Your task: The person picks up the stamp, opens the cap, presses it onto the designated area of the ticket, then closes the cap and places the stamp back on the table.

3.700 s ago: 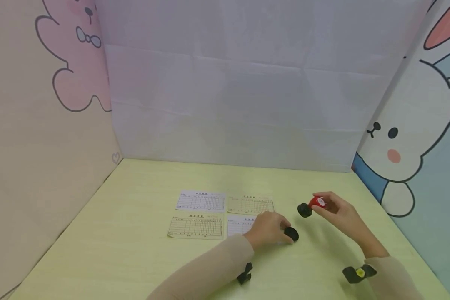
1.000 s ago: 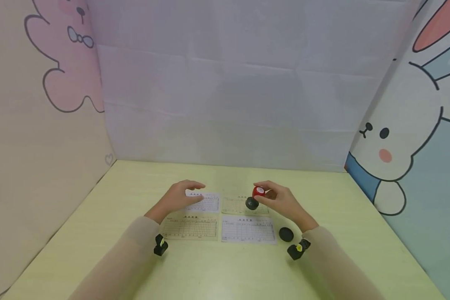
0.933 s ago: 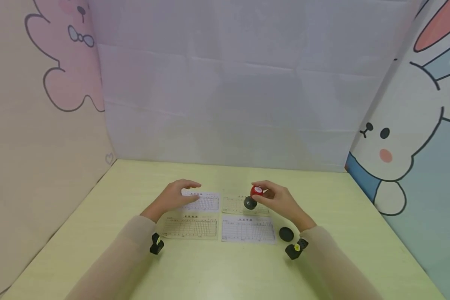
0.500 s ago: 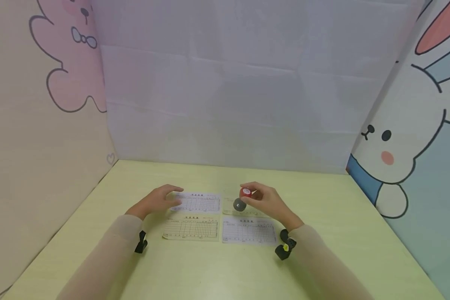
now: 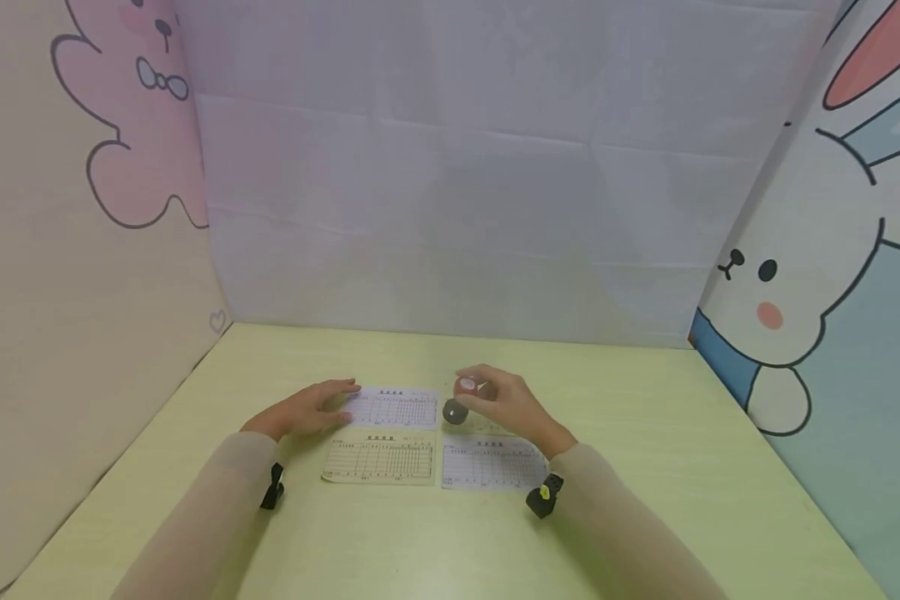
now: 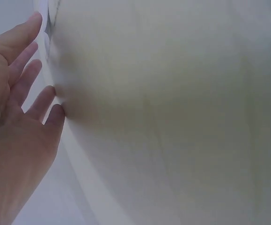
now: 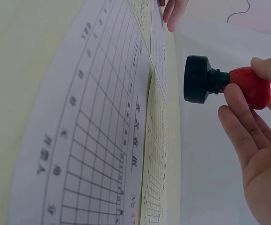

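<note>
My right hand holds a stamp by its red knob, above the forms near the inner edge of the upper left one. In the right wrist view the stamp's black round head points at the papers, with a gap between. My left hand rests at the left edge of the upper left white form, its fingers extended. Below lie a cream form and a second white form. The upper right cream form is mostly covered by my right hand in the head view.
The pale yellow table spreads around the forms. A white sheet wall stands behind, with cartoon-printed walls at both sides. The round black cap is hidden by my right wrist. Small black wrist cameras are worn on both wrists.
My left hand has put the black cap down on the table and moved left to the upper left form. My right hand has carried the stamp leftward over the forms.
</note>
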